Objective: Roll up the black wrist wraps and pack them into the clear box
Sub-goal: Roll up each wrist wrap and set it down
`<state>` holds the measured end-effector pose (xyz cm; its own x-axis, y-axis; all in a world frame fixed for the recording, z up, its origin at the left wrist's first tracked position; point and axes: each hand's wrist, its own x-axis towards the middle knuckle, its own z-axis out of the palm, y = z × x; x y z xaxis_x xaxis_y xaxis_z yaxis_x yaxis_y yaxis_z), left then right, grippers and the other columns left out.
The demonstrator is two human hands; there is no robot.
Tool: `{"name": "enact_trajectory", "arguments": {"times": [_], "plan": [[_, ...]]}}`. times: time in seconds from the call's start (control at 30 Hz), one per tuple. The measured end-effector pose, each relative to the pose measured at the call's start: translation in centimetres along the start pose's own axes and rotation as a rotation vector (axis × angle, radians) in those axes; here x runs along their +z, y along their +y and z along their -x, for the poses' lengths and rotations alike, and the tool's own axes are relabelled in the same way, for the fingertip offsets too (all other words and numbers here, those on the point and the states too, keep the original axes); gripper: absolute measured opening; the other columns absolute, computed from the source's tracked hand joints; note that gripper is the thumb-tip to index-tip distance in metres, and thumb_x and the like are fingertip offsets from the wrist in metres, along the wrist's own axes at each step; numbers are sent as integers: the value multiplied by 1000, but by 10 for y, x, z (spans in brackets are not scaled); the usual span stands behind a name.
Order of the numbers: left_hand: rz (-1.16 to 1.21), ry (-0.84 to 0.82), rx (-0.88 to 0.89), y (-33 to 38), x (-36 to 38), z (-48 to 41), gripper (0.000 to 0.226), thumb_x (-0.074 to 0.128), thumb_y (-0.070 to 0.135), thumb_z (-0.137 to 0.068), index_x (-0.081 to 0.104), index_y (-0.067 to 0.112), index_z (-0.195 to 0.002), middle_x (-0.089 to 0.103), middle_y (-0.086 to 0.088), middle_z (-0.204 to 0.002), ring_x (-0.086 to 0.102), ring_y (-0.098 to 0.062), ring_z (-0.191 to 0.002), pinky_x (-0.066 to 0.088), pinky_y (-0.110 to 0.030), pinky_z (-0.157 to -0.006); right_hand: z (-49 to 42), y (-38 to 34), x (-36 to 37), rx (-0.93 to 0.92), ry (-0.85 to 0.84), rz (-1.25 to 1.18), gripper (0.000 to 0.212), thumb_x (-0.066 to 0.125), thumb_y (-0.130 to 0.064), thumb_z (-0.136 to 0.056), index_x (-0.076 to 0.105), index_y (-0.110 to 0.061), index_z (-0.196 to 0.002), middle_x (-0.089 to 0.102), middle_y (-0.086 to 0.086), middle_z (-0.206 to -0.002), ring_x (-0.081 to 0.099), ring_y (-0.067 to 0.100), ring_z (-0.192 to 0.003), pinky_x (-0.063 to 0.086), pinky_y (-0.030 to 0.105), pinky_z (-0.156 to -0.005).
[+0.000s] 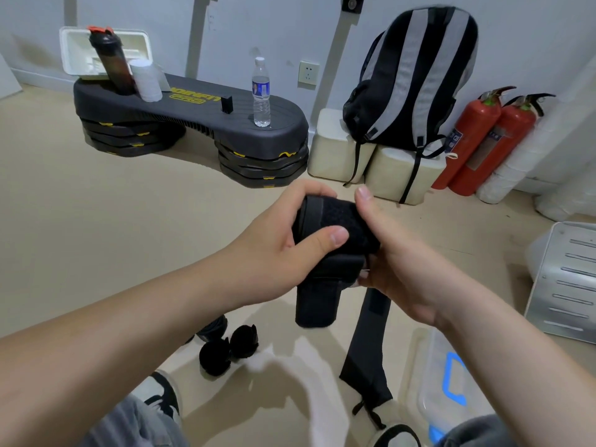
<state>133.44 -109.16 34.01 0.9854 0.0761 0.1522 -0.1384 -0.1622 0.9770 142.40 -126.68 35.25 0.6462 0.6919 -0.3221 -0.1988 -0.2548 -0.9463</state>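
Our forearms (pixel 135 321) meet at the half-rolled wrist wrap (pixel 332 227), held between both hands. The left hand (pixel 277 240) grips the roll, thumb on top. The right hand (pixel 400 256) curls its fingers under it, thumb lifted. Its loose tail (pixel 367 343) hangs beside what looks like the clear box (pixel 451 379). Rolled wraps (pixel 229 348) lie on the floor (pixel 129 204).

Black wrist wrap (pixel 325 233) — grey-and-black striped backpack (pixel 416 75), red extinguishers (pixel 503 137).

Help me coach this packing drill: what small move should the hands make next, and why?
Probably wind on another turn. The left hand and right hand grip a partly rolled black wrist wrap, and its loose end hangs unrolled below, so it isn't ready for the clear box.
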Motion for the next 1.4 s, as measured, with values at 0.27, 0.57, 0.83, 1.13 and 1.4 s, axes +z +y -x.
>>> {"name": "enact_trajectory", "arguments": {"times": [0.27, 0.57, 0.83, 1.13, 1.4], "plan": [[-71, 298, -168, -4, 5, -6, 43, 75, 57, -87, 61, 30, -117, 68, 9, -102, 67, -3, -86, 56, -23, -74, -5, 2, 6, -79, 199, -93, 52, 59, -59, -97, 77, -16, -120, 81, 5, -112, 78, 20, -100, 60, 34, -80], [-56, 71, -356, -18, 13, -5, 11, 81, 23, -91, 76, 25, -100, 74, -2, -95, 59, -12, -71, 54, -30, -66, -16, 9, -2, 57, 379, -245, 62, 61, -70, -93, 78, -16, -118, 82, 9, -111, 77, 32, -110, 57, 49, -103], [39, -20, -398, -14, 14, -5, 4, 61, 12, -105, 63, 10, -102, 65, -4, -69, 58, -13, -58, 35, -26, -48, -19, 5, -8, 14, 452, -289, 54, 63, -65, -95, 74, -20, -122, 82, 3, -109, 78, 25, -107, 60, 49, -97], [-202, -93, -536, -24, 17, -1, 28, 61, 37, -104, 58, 10, -106, 65, 4, -64, 54, -13, -54, 39, -26, -49, -14, 2, -7, -59, 444, -307, 35, 74, -38, -96, 70, -16, -124, 80, 3, -114, 78, 26, -104, 65, 47, -86], [223, 52, -518, -13, -2, -16, 30, 55, 14, -102, 67, 20, -129, 75, -6, -110, 72, -19, -95, 58, -30, -69, -7, 5, -9, -166, 221, -154, 41, 74, 6, -91, 64, -19, -122, 69, 5, -105, 74, 18, -81, 61, 35, -62]]}}
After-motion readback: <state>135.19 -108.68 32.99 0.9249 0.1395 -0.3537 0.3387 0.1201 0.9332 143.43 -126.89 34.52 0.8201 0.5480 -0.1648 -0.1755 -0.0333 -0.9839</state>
